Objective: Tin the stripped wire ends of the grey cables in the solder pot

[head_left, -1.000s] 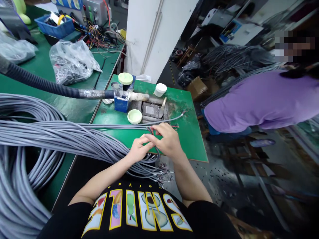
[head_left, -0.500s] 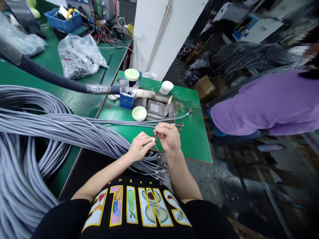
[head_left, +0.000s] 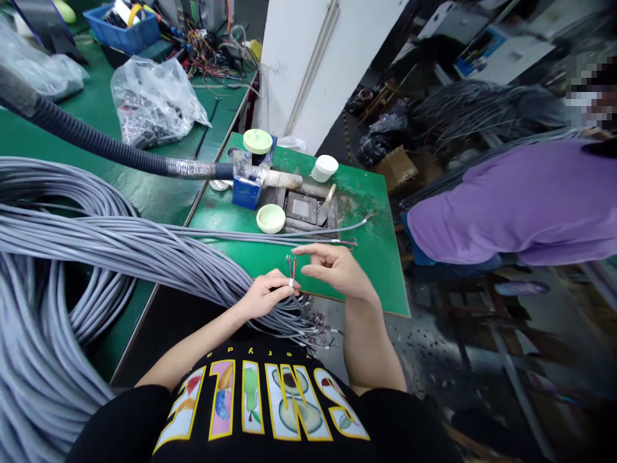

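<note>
My left hand (head_left: 266,293) pinches the end of one grey cable (head_left: 291,281), whose thin coloured wires (head_left: 290,262) stick up from the stripped end. Just right of those wires, my right hand (head_left: 337,269) hovers with fingers loosely spread, holding nothing. Both hands are over the near edge of a small green table (head_left: 371,270). A thick bundle of grey cables (head_left: 120,247) runs in from the left, ending under my left hand.
On the small table sit a metal solder pot (head_left: 301,209), a blue block (head_left: 245,190), pale round lids (head_left: 270,218) and a white jar (head_left: 324,168). A black corrugated hose (head_left: 96,148) crosses from the left. A person in a purple top (head_left: 511,199) bends over at right.
My right hand has let go of the wire tips and opened, drawing slightly right. The left hand still pinches the cable end, whose wires now stand free.
</note>
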`<action>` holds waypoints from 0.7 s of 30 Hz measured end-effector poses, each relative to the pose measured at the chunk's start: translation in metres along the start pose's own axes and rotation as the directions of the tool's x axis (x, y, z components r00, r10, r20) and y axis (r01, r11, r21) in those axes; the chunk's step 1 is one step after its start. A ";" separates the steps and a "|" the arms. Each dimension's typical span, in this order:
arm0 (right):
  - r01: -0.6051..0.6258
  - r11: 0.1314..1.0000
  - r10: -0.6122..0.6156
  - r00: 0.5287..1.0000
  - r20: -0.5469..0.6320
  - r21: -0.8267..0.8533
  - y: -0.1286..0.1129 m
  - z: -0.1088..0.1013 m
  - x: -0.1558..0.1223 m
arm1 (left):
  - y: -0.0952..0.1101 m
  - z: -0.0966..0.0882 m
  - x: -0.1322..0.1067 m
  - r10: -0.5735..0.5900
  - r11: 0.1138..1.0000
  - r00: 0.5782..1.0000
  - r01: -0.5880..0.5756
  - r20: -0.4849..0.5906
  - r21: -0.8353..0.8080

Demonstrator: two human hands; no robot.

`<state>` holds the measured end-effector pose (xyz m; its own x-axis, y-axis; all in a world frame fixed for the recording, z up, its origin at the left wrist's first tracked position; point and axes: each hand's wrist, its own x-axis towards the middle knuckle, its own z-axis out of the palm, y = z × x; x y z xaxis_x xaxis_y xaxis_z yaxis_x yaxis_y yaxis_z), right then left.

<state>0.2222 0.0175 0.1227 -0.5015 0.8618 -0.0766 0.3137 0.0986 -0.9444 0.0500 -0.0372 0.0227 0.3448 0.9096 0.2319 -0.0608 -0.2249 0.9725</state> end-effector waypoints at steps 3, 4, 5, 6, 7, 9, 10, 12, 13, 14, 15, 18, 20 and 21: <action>-0.037 0.999 0.040 0.994 0.097 -0.029 0.000 0.000 0.004 | 0.003 -0.002 0.002 0.032 0.999 0.997 -0.033 0.075 0.012; -0.043 0.998 0.047 0.991 0.125 -0.034 -0.001 0.001 0.005 | 0.003 -0.002 0.002 0.039 0.999 0.995 -0.040 0.094 0.016; -0.046 0.998 0.050 0.988 0.148 -0.031 -0.001 0.001 0.006 | 0.003 -0.003 0.001 0.045 0.999 0.993 -0.047 0.107 0.017; -0.044 0.999 0.046 0.986 0.162 -0.018 -0.002 0.003 0.008 | 0.003 -0.003 0.001 0.051 0.998 0.992 -0.053 0.116 0.014; -0.038 0.999 0.038 0.986 0.161 0.003 -0.001 0.006 0.008 | 0.003 -0.003 0.002 0.057 0.998 0.991 -0.058 0.122 0.010; -0.013 0.998 0.006 0.995 0.102 0.066 0.000 0.014 0.011 | 0.004 -0.005 0.003 0.065 0.998 0.992 -0.065 0.112 -0.002; 0.010 0.994 -0.014 0.999 0.040 0.110 0.002 0.018 0.012 | 0.005 -0.005 0.003 0.066 0.998 0.993 -0.066 0.098 -0.007; 0.051 0.975 -0.032 0.995 -0.090 0.218 0.005 0.026 0.015 | 0.005 -0.006 0.005 0.065 0.998 0.996 -0.065 0.058 -0.011; 0.069 0.956 -0.027 0.988 -0.149 0.285 0.007 0.027 0.017 | 0.004 -0.007 0.005 0.065 0.998 0.997 -0.065 0.044 -0.011; 0.095 0.929 -0.021 0.978 -0.205 0.358 0.007 0.026 0.019 | 0.003 -0.007 0.004 0.064 0.998 0.997 -0.063 0.043 -0.011; 0.134 0.895 -0.020 0.965 -0.262 0.425 0.007 0.024 0.020 | 0.002 -0.006 0.003 0.056 0.998 0.997 -0.056 0.051 -0.013; 0.274 0.831 -0.053 0.906 -0.421 0.484 0.003 0.011 0.021 | -0.003 -0.005 -0.002 -0.007 0.999 0.999 0.009 0.047 -0.045; 0.252 0.895 -0.081 0.903 -0.421 0.368 0.001 0.006 0.017 | -0.005 -0.005 -0.005 -0.065 0.995 0.998 0.065 0.003 -0.070; 0.198 0.942 -0.084 0.922 -0.378 0.272 0.000 0.006 0.015 | -0.005 -0.006 -0.005 -0.084 0.993 0.996 0.081 -0.023 -0.083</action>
<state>0.2101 0.0278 0.1196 -0.1837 0.9744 0.1297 -0.0233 0.1276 -0.9916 0.0433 -0.0386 0.0164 0.3274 0.9328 0.1503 -0.1096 -0.1205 0.9866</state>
